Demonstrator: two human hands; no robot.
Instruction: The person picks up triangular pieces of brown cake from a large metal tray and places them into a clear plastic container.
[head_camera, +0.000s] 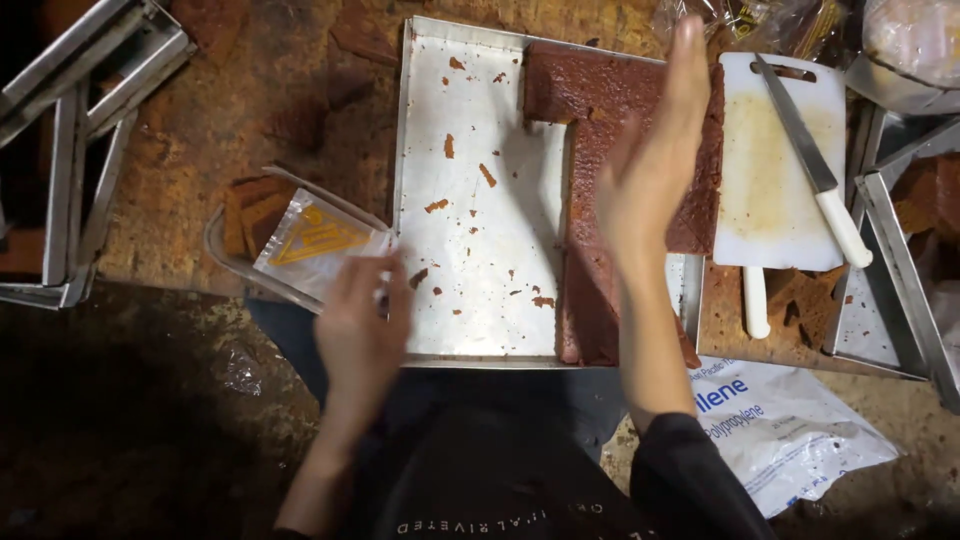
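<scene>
A large metal baking tray (470, 220) lies in front of me, dotted with crumbs. An L-shaped slab of brown cake (590, 110) fills its right side and top right corner. My right hand (655, 160) is raised above the cake, fingers straight and together, palm facing left, holding nothing. My left hand (362, 325) grips the corner of a clear plastic bag with a yellow label (315, 240) at the tray's left edge. Brown cake slices (250, 212) lie under and beside that bag.
A white cutting board (770, 200) with a white-handled knife (815, 175) lies right of the tray. Empty metal tins (80, 130) stand at the far left, more tins (900, 260) at the right. A white printed plastic bag (790, 425) lies at the lower right.
</scene>
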